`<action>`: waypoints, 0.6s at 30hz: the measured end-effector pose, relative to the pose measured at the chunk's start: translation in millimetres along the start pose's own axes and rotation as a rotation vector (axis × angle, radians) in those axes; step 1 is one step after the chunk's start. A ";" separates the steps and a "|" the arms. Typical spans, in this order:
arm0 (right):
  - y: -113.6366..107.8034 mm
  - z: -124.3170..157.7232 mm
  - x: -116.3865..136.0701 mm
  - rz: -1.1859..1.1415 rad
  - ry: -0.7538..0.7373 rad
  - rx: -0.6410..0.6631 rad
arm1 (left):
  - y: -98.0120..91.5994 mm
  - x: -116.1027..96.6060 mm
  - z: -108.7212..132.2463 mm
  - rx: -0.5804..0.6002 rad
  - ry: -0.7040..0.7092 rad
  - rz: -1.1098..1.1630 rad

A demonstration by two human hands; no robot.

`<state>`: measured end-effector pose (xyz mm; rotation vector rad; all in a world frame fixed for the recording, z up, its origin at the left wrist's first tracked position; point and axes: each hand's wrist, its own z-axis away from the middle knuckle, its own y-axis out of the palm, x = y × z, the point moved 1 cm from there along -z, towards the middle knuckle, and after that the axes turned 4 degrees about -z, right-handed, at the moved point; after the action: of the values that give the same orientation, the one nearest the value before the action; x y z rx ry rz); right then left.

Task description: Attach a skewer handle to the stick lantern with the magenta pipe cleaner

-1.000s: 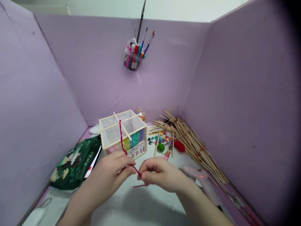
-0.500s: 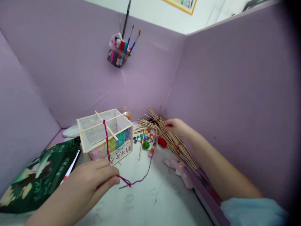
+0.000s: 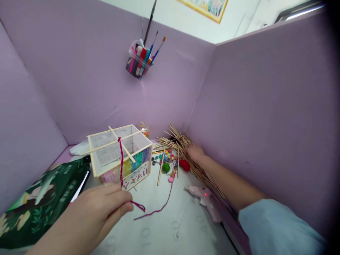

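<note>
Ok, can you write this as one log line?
left hand: holds crimson cord; right hand: at stick bundle, grip unclear; box: crossed sticks on top

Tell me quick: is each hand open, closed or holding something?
Left hand: closed, holding the magenta yarn cord.
Right hand: at the bundled wooden sticks; fingers obscured, so grip cannot be told.

Green package (image 3: 46, 202) at left, marker cup (image 3: 139, 63) on purple wall (image 3: 159, 95), framed picture (image 3: 208, 7) above.

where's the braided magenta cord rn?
Head view, left of centre: the magenta cord runs from the crossed sticks on top of the box down to the left hand, which pinches it.
</note>
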<state>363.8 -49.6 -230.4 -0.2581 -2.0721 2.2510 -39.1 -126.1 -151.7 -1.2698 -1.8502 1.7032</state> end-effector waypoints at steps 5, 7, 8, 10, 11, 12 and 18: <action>-38.5 0.1 -19.3 -0.027 0.161 -0.063 | 0.5 1.3 -2.7 -0.029 0.052 -0.030; -58.1 8.7 -23.5 -0.077 0.207 -0.116 | 1.8 1.7 -4.0 -0.021 0.089 -0.045; -65.3 15.0 -22.3 -0.113 0.214 -0.152 | 2.7 1.7 -4.4 -0.015 0.107 -0.050; -70.8 30.9 -11.9 -0.209 0.185 -0.214 | 4.5 1.3 -4.9 -0.015 0.133 -0.052; -68.5 39.6 -3.1 -0.262 0.152 -0.234 | 5.3 1.1 -4.9 -0.026 0.128 -0.052; -63.3 47.8 6.8 -0.332 0.105 -0.237 | 5.9 0.8 -4.7 -0.044 0.114 -0.053; -17.4 57.8 27.6 -0.600 0.009 -0.178 | 7.4 -3.0 -3.5 -0.138 0.132 -0.066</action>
<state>325.7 -100.2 -210.8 0.3077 -1.9935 1.7115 -31.9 -127.0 -156.7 -1.3238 -1.9365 1.4440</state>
